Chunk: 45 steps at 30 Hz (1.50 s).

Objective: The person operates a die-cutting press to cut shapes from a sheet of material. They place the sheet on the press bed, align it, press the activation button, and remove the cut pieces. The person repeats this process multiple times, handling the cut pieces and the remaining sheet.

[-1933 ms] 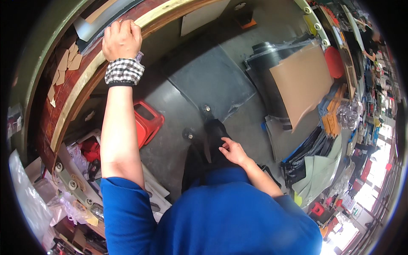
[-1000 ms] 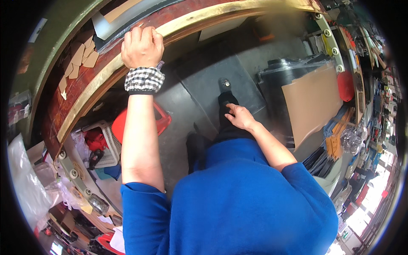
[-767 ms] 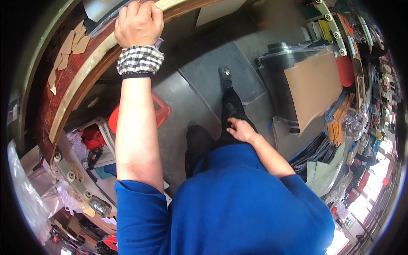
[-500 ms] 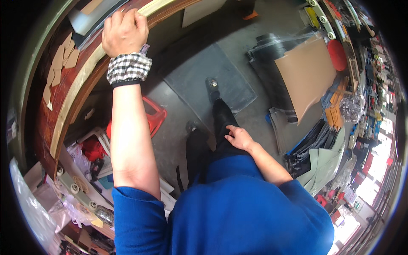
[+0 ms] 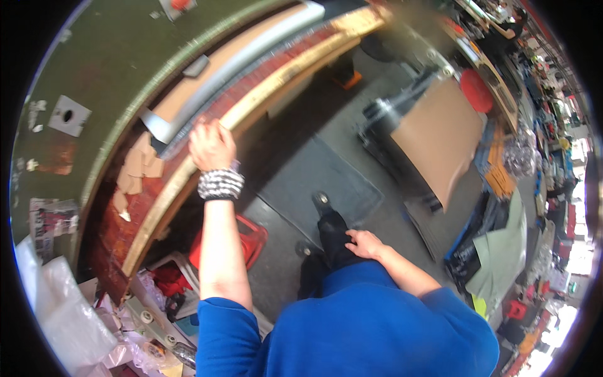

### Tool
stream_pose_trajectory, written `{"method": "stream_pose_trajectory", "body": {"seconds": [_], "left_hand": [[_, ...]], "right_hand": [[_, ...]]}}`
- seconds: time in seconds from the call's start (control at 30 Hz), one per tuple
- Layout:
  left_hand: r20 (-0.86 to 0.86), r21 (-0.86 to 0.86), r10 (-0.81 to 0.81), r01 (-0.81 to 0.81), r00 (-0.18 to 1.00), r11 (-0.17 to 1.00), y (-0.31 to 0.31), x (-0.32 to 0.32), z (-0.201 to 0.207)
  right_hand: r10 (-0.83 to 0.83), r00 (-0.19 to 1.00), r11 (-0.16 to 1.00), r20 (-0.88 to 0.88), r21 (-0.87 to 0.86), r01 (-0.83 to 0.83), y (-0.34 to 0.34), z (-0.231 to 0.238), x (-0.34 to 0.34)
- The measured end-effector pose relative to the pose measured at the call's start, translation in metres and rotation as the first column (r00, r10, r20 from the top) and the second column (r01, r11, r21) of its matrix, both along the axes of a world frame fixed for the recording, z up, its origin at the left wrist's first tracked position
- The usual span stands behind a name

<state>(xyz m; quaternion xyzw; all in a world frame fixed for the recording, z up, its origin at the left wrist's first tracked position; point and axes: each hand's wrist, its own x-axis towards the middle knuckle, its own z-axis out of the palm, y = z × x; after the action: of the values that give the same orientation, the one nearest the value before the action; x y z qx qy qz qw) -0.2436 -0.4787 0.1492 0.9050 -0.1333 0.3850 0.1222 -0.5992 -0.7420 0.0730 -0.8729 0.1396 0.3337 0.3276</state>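
My left hand [image 5: 212,147], with a black-and-white checked cuff [image 5: 220,185] at its wrist, rests on the pale wooden edge [image 5: 242,112] of a dark red table, its fingers bent over the edge. Just beyond the fingertips lies a brown sheet with a grey border [image 5: 207,80], a dark strip along its near side. Several small tan cut pieces [image 5: 135,166] are on the table to the left. Down on my thigh, my right hand [image 5: 366,244] lies with its fingers loosely out and nothing in them.
Behind the red table runs a green surface [image 5: 94,81]. A red stool [image 5: 251,242] stands under my left arm. To the right are a large brown sheet [image 5: 433,138] on dark rolled material and pale green sheets [image 5: 502,245]. A dark mat [image 5: 320,176] covers part of the floor.
The view has swung left and up, so more of the green surface shows. My left hand stays at the table edge, and my right hand still lies on my thigh.
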Motion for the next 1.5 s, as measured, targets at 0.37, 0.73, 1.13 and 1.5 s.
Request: {"method": "stream_pose_trajectory", "body": {"seconds": [0.37, 0.73, 1.13, 1.5], "left_hand": [[-0.169, -0.048, 0.032, -0.041, 0.985, 0.998, -0.004, -0.010, 0.012], [-0.561, -0.176, -0.084, -0.020, 0.823, 0.984, -0.002, 0.001, 0.039], [-0.333, -0.342, 0.288, -0.400, 0.898, 0.850, 0.039, 0.021, 0.034], [-0.435, -0.217, 0.352, -0.477, 0.828, 0.852, 0.026, 0.008, 0.044]], "right_hand": [[-0.410, 0.697, 0.901, 0.588, 0.382, 0.207, -0.010, 0.062, 0.240], [-0.240, 0.429, 0.837, 0.871, 0.410, -0.364, 0.036, 0.116, 0.486], [0.252, 0.432, 0.841, 0.866, 0.025, -0.540, 0.122, 0.101, 0.448], [-0.449, 0.885, 0.417, 0.119, 0.904, 0.090, 0.072, 0.142, 0.491]]}}
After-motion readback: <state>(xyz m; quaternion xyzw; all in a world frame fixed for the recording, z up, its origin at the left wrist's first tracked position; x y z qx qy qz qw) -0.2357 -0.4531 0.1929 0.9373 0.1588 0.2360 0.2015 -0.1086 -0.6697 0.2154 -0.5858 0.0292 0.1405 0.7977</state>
